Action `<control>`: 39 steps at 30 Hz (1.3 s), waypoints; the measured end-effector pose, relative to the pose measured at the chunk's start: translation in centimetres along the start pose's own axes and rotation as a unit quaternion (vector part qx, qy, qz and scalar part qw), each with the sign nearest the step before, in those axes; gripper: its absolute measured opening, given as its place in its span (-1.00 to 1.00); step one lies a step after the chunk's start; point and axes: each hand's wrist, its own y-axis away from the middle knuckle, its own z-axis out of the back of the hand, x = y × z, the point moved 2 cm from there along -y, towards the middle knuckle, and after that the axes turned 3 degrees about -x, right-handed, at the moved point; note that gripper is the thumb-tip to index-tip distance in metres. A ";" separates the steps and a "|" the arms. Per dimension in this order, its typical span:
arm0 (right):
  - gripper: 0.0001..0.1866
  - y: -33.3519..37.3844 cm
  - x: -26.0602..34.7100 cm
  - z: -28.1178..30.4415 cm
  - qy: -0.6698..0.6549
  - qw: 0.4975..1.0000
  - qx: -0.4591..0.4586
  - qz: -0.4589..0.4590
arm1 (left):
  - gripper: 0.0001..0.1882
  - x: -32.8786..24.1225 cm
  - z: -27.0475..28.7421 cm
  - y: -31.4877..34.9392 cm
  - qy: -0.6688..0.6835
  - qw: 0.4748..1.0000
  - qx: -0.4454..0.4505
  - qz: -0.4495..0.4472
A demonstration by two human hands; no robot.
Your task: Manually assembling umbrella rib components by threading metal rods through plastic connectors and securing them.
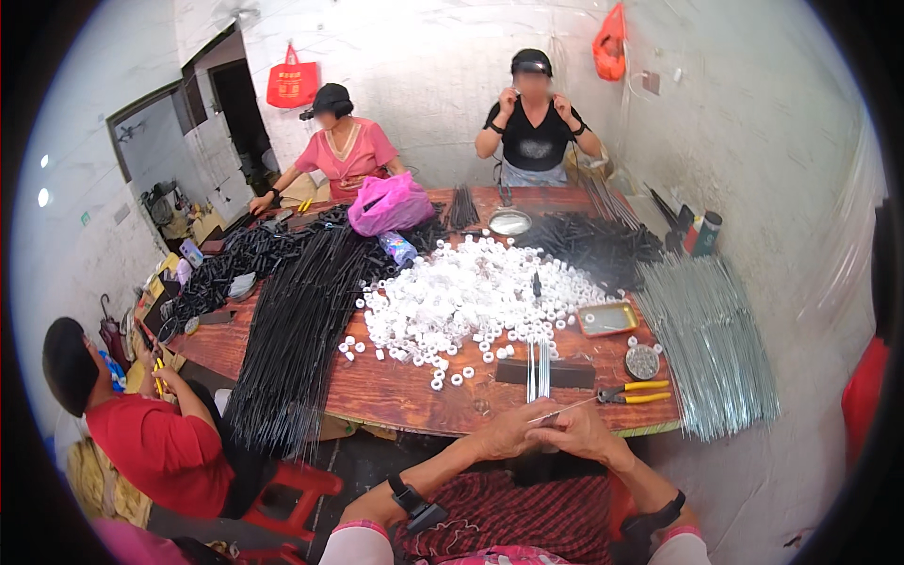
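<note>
1 co-worker in red (165,457) far l., w/ yellow-handled pliers (161,373). next, long black rods (297,339) fanned over the tabletop (400,400), ends past the front edge; a passing elbow could drag some off. mid: heap of white rings (461,301), a few loose at the front, so a sleeve brush might roll them. then the l. hand (508,431), fingers curled, looks to be pinching a thin rod (580,406) w/ the other hand, just off the front edge. silver strips (539,367) lie across a dark bar (571,375), tips by the fingers; a bump could skew them. r. hand (579,433) meets the l., also seems to pinch the rod; loose grip = slip or bend. rod's free end nr yellow-handled cutters (645,386), could snag if swung r. behind those, a round tin (642,363), could tip if knocked. far r., silver rods (711,344), overhanging too.
</note>
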 end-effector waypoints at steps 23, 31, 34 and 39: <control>-0.83 0.4 0.1 -2.4 0.059 0.995 -0.005 0.079 | -0.02 3.0 -1.1 1.8 -0.401 0.916 -0.023 -0.023; -0.52 0.8 -0.4 0.1 0.157 0.980 0.027 0.116 | -0.08 2.1 0.9 0.4 -0.396 0.916 -0.023 -0.065; -0.60 0.4 -3.0 2.6 0.170 0.979 0.112 0.001 | -0.09 2.2 1.1 0.3 -0.398 0.916 -0.023 0.038; -0.71 -3.4 -7.9 6.3 0.061 0.994 -0.026 -0.087 | 0.02 2.1 0.6 -0.4 -0.380 0.923 0.010 0.054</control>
